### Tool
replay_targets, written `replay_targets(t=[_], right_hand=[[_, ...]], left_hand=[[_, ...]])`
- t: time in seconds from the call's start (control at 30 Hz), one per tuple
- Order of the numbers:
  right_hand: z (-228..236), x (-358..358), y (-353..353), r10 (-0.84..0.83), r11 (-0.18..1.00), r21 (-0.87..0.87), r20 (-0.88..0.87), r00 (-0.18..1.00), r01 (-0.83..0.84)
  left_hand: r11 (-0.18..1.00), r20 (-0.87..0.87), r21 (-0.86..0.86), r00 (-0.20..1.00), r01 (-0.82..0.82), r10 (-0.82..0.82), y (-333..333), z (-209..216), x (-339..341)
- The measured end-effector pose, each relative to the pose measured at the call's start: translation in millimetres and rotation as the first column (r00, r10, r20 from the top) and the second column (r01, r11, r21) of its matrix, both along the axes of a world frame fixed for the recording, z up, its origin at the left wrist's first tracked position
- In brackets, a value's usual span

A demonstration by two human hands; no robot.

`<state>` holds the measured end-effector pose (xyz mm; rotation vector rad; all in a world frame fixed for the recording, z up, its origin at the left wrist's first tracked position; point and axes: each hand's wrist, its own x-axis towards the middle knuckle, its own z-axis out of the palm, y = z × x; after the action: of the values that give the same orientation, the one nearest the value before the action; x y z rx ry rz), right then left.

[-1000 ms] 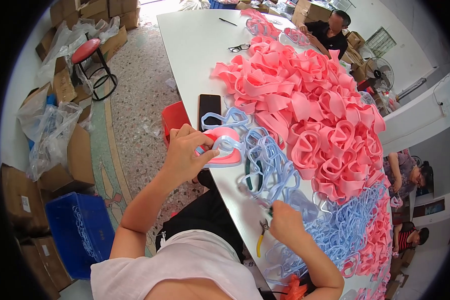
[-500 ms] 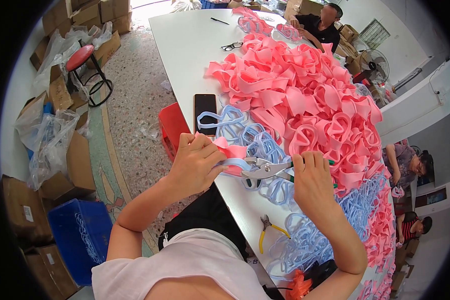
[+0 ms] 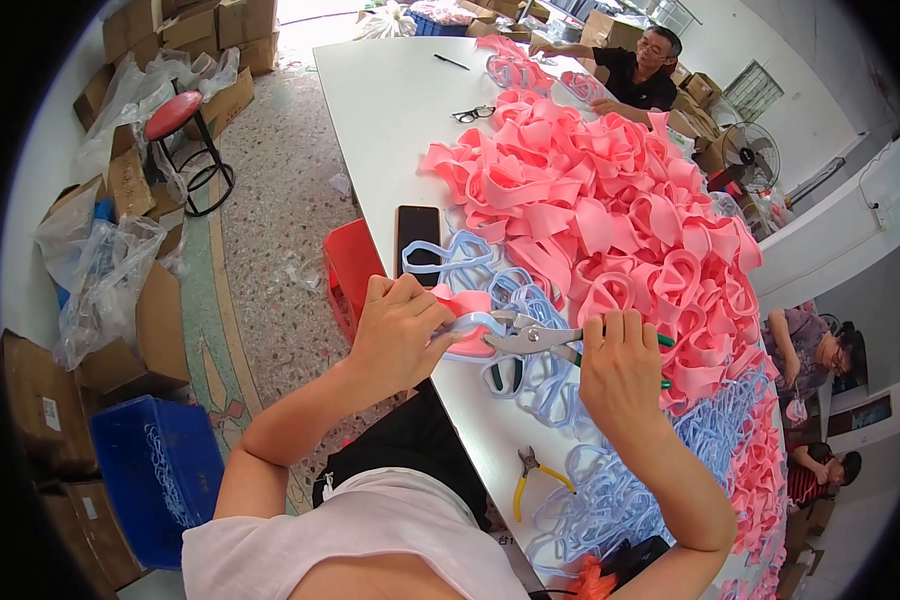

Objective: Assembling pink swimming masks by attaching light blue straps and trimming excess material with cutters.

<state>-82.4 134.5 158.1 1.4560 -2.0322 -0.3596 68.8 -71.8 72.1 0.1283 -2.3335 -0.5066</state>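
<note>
My left hand pinches a pink band together with a light blue rubbery strip, close to the table's near edge. From the other side, my right hand grips the green handles of a pair of pliers. The metal jaws meet the end of the blue strip beside my left fingertips. How tightly they bite on it is too small to tell. Under and beyond the pliers lie loose light blue loops. A black phone rests just past my left hand.
A big heap of pink bands covers the table's middle. Light blue strips pile at the right, near yellow-handled cutters. Glasses and a pen lie farther off. A blue bin stands on the floor; co-workers sit around the table.
The view has tipped slightly, so the table things sit lower in it. My hands keep their hold, pliers still at the strip. The co-worker at the far end has stretched out an arm.
</note>
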Motion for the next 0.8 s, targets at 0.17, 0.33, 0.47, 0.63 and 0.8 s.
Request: replay_targets(t=[0.17,0.33,0.47,0.63,0.8], right_hand=[[0,-5,-4,-0.007,0.998,0.056,0.057,0.998,0.004],[-20,-26,0,0.017,1.000,0.004,0.283,0.959,-0.019],[-34,-25,5,0.014,0.983,-0.162,0.523,0.852,0.083],[-59,-13,1,0.062,0.949,-0.267,0.684,0.727,0.170],[-76,-5,-7,0.016,0.940,-0.235,0.754,0.657,0.248]], left_hand=[[0.998,0.028,0.060,0.999,-0.028,0.026,-1,5,8],[0.991,0.059,0.131,0.998,-0.017,0.009,3,-12,0],[0.912,0.047,0.402,0.997,-0.081,0.067,-7,-19,-2],[0.700,-0.050,0.704,0.974,-0.124,0.223,-28,-26,-9],[0.632,-0.069,0.769,0.971,-0.093,0.228,-17,-14,-28]])
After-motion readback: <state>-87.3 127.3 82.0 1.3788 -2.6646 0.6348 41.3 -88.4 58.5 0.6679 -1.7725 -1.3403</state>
